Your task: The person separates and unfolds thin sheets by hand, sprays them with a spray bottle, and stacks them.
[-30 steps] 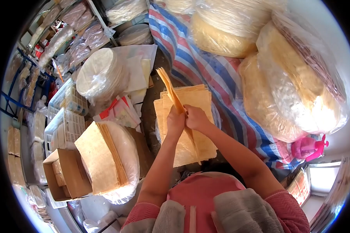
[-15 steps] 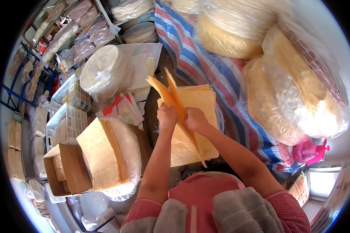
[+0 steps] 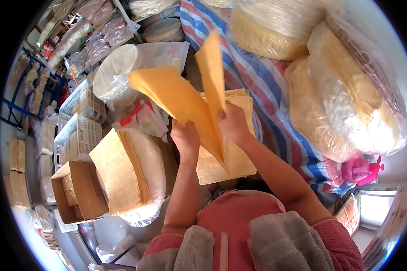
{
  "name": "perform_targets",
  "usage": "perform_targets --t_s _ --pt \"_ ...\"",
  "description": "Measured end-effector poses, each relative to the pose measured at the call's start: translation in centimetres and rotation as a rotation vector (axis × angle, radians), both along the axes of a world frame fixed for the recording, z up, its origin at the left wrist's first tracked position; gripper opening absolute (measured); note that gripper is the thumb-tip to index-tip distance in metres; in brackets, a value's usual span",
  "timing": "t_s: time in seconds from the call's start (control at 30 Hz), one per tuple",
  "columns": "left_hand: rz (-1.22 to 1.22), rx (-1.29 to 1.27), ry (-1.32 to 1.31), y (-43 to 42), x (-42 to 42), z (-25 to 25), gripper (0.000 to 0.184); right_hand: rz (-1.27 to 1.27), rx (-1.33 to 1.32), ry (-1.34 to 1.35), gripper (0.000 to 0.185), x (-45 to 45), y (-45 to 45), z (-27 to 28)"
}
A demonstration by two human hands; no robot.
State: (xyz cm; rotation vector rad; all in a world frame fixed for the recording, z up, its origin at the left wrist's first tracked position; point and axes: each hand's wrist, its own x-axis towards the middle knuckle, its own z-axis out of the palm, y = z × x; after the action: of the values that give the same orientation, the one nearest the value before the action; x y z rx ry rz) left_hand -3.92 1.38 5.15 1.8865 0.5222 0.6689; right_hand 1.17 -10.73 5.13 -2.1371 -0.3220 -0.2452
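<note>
Head view: my left hand (image 3: 185,137) is closed on the near edge of the broad left leaf (image 3: 172,92), thumb laid against it; my right hand (image 3: 233,122) grips the right leaf (image 3: 211,67) low on its side, fingers partly hidden. Both leaves are amber, paper-like, raised above the stack (image 3: 215,174) in front of me, spread apart at the top and drawing together low down; whether they are one folded sheet or separate ones, I cannot tell. On handling, I judge the material light and thin, stiff enough to stand up from the grip yet flexible, as the left leaf's curve shows. It would probably crease or tear if pinched hard or tugged at a corner, so a flat hold, thumb against fingers along the side margins, looks soundest. Slipperiness cannot be assessed. The stack lies flat with uneven edges. To my left, similar sheets (image 3: 120,174) rest on a plastic-wrapped round pile (image 3: 153,167) beside an open cardboard box (image 3: 88,192). To my right spreads a striped tarp (image 3: 260,88), with large bagged rounds (image 3: 348,104) beyond.
</note>
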Motion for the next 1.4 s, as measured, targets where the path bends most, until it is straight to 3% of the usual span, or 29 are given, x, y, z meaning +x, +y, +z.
perform_targets --t_s 0.1,0.23,0.4,0.57,0.67,0.83,0.93,1.0,1.1,1.2,1.27,1.37,1.4 --pt "0.043 -0.012 -0.029 2.1 -0.2 -1.4 0.026 -0.050 0.043 -0.041 0.013 1.1 -1.0 0.3" --pt "0.055 -0.116 -0.053 5.6 -0.8 -3.8 0.030 -0.092 -0.103 0.093 0.020 4.0 -3.3 -1.4" --pt "0.021 -0.501 -0.020 10.4 -3.3 -3.7 0.029 -0.005 0.360 0.348 0.021 5.7 -5.8 -1.6" --pt "0.068 -0.642 -0.062 18.3 -6.6 -5.5 0.030 0.214 0.825 0.531 0.028 5.2 -7.0 0.4" --pt "0.024 -0.594 0.038 19.9 -8.3 -1.6 0.031 0.399 0.860 0.594 0.028 4.1 -8.5 2.3" --pt "0.076 -0.364 0.008 23.6 -10.3 1.1 0.036 0.305 0.921 0.794 0.047 4.7 -12.5 -1.4" --pt "0.040 -0.324 -0.033 24.6 -10.7 2.0 0.037 0.369 1.043 0.789 0.039 2.8 -13.5 -3.7" --pt "0.039 -0.304 -0.024 23.6 -10.6 2.7 0.037 0.296 0.818 0.900 0.032 2.2 -13.8 -10.0" --pt "0.006 -0.267 -0.006 20.1 -9.7 5.0 0.038 0.126 -0.723 0.848 0.035 2.7 -13.9 -15.4" --pt "-0.019 -0.304 0.045 15.5 -8.5 6.5 0.037 0.115 -0.496 0.392 0.040 1.3 -11.5 -13.6" --pt "-0.086 -0.316 0.076 12.9 -6.9 5.3 0.035 0.239 -0.040 0.482 0.053 -0.9 -7.5 -7.2" --pt "-0.188 -0.340 0.122 7.8 -3.6 1.6 0.032 0.552 0.105 0.587 0.066 -3.1 -3.3 -0.1" --pt "-0.216 -0.244 0.176 6.8 -2.4 -0.8 0.031 0.553 0.031 0.521 0.077 -3.4 -2.7 -1.5"
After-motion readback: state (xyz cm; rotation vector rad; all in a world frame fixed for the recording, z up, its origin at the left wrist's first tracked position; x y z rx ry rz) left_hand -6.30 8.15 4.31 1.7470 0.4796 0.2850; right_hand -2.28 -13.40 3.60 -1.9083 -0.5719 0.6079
